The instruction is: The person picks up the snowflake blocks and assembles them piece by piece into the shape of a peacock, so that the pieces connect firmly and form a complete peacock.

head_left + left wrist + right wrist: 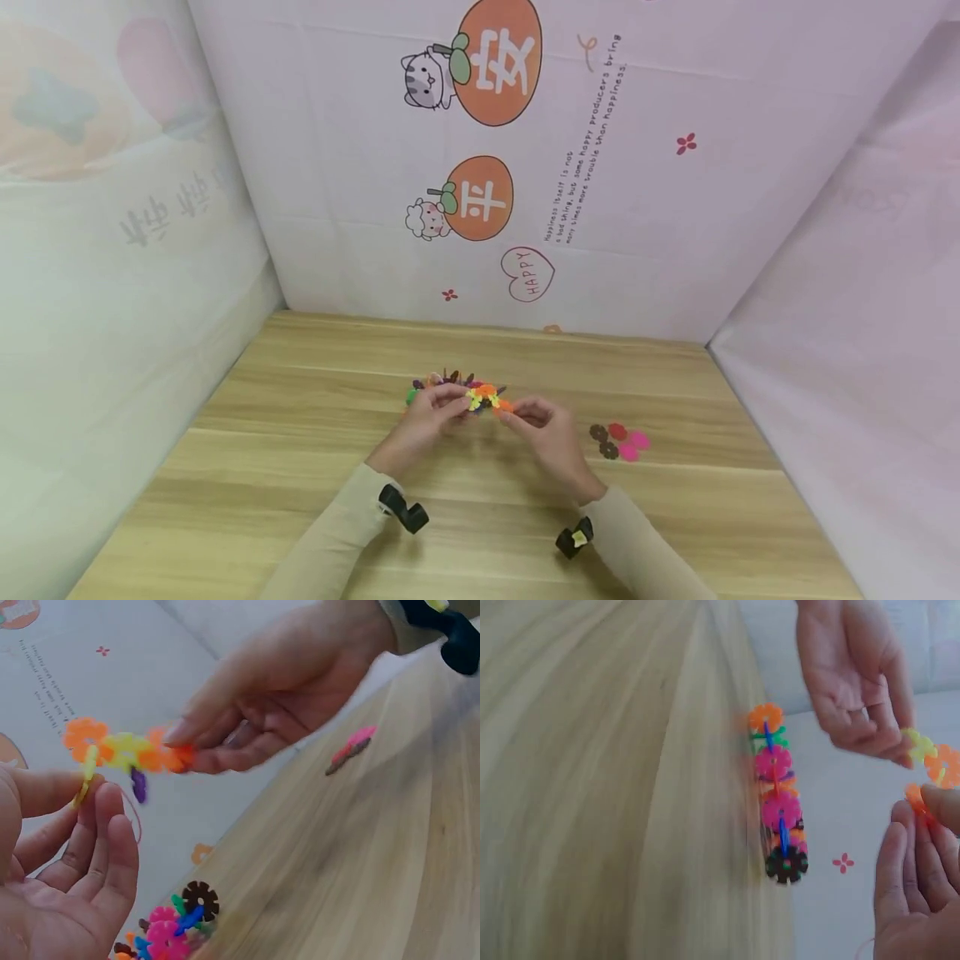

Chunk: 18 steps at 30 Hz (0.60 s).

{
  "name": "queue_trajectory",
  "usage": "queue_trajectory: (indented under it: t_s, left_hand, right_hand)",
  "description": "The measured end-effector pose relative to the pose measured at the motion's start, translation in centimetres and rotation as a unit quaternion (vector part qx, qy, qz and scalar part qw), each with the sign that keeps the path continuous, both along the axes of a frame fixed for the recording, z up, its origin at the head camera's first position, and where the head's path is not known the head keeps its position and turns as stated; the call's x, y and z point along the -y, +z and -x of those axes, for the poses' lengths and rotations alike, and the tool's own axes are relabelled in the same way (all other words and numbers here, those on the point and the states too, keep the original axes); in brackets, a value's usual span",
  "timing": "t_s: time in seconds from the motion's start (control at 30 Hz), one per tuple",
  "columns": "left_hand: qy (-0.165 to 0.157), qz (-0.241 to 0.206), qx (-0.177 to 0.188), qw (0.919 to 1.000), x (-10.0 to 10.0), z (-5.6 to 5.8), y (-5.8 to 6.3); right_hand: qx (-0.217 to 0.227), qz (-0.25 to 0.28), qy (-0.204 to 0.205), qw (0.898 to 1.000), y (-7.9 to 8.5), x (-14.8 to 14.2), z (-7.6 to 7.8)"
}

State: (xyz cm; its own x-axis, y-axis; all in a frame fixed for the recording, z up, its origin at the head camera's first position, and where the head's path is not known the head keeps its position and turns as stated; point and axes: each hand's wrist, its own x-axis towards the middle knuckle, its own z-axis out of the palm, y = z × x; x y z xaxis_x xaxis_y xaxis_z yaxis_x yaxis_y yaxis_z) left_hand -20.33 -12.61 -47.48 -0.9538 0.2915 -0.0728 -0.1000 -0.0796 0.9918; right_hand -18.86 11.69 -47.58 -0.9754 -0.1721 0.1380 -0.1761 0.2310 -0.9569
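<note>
Interlocking snowflake discs in orange, yellow and purple are joined into a short piece held up between both hands. The left hand (427, 421) pinches a yellow snowflake disc (89, 772) at one end between thumb and fingertips. At the other end, an orange snowflake disc (177, 757) is pinched by the right hand (551, 439). Between them sit another orange disc (85, 738) and a yellow one, with a purple disc (139, 784) hanging below. Just behind the hands, a longer multicoloured snowflake-disc assembly (781, 810) stands on the table, partly hidden by the left hand in the head view.
Several loose discs in brown, red and pink, such as the red disc (617, 431), lie on the wooden table (300, 500) to the right of the right hand. A printed cloth backdrop (337, 167) rises behind the table, with cloth sides left and right.
</note>
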Motion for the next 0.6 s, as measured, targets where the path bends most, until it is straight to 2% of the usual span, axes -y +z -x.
queue_trajectory:
  t_s: [0.07, 0.17, 0.23, 0.37, 0.47, 0.53, 0.6]
  left_hand:
    - [-0.001, 0.003, 0.005, 1.0, 0.3, 0.1, -0.1]
    - [-0.012, 0.044, -0.002, 0.999, 0.6, 0.1, -0.4]
    - [-0.029, 0.07, -0.005, 0.9971, 0.6, 0.1, -0.5]
    - [-0.074, 0.093, -0.012, 0.9928, 0.2, -0.3, -0.8]
    - [-0.098, 0.09, -0.021, 0.9909, -0.4, -0.5, -0.8]
    - [-0.106, 0.088, -0.025, 0.9902, -0.6, -0.6, -0.8]
    - [-0.108, 0.093, -0.037, 0.9891, -0.4, -0.6, -0.4]
  right_hand:
    - [-0.016, -0.034, 0.009, 0.999, 0.1, -0.5, -0.1]
    - [-0.073, -0.099, 0.021, 0.992, 0.4, -1.5, -0.2]
    - [-0.134, -0.148, 0.034, 0.979, 0.7, -2.0, -0.1]
    - [-0.248, -0.217, 0.084, 0.94, 0.6, -2.4, 0.2]
    - [-0.294, -0.227, 0.117, 0.921, 0.4, -2.4, 0.2]
    - [-0.304, -0.222, 0.127, 0.918, 0.2, -2.4, 0.2]
    - [-0.302, -0.212, 0.13, 0.92, 0.2, -2.4, 0.2]
